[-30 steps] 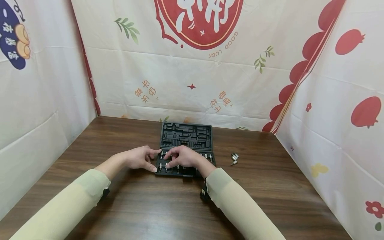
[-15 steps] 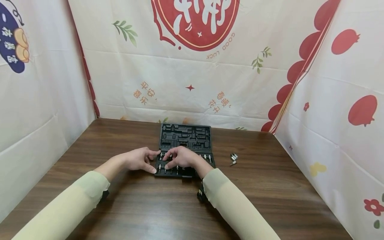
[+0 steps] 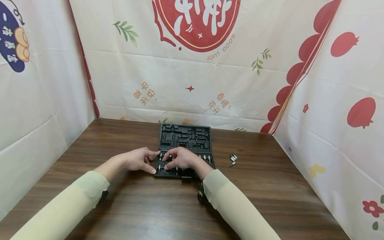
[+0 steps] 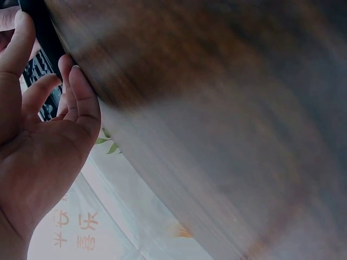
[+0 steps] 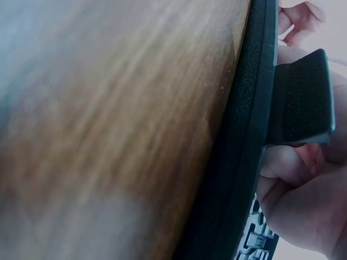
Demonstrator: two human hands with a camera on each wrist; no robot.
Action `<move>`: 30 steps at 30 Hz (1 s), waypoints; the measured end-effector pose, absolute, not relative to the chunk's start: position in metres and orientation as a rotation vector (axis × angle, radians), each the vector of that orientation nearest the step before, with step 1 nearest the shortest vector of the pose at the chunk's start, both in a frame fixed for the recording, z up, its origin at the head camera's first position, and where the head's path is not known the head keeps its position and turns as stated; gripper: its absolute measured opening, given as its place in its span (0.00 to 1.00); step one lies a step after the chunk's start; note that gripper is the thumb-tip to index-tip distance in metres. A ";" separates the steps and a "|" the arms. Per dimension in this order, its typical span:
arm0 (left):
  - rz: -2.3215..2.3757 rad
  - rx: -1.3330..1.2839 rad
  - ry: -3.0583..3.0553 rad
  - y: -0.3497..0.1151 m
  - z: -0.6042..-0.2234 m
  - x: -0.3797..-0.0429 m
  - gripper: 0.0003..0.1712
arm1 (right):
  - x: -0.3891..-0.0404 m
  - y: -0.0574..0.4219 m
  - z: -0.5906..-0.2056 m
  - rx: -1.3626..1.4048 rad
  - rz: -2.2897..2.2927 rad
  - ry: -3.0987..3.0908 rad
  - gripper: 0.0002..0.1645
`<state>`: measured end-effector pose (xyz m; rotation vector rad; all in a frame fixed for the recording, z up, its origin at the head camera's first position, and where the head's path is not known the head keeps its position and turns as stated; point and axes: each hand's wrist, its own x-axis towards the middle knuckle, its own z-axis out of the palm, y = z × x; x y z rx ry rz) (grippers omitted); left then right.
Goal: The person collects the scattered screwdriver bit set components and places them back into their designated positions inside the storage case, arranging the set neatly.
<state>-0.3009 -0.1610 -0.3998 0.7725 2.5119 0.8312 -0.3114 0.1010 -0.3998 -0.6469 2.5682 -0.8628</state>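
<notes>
A black tool case (image 3: 186, 136) lies unfolded at the middle of the table, its moulded lid toward the back. Small silver socket bits (image 3: 159, 167) sit in two rows in its near half. My left hand (image 3: 139, 159) touches the left edge of that half, thumb at the front corner and index finger near the hinge, spread apart. Over the near half is my right hand (image 3: 183, 157), its thumb pressing at a bit in the front row and its index finger apart from it, near the back row. The right hand hides the middle slots.
Several loose silver bits (image 3: 233, 158) lie to the right of the case. The brown wooden table (image 3: 144, 206) is bounded by a printed cloth (image 3: 168, 73) at the back and both sides. A latch tab (image 5: 303, 100) juts from the case's front edge.
The view has shifted slightly. Both hands stay at nearly the same spots on the case; the right thumb remains on the front row.
</notes>
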 end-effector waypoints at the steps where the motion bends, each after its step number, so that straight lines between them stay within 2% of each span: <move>1: 0.832 0.773 2.511 -0.161 -0.400 -0.301 0.54 | -0.311 0.101 -0.400 -0.653 -0.858 2.571 0.14; 30: 0.814 0.780 2.513 -0.160 -0.401 -0.304 0.55 | -0.310 0.110 -0.401 -0.761 -0.899 2.545 0.16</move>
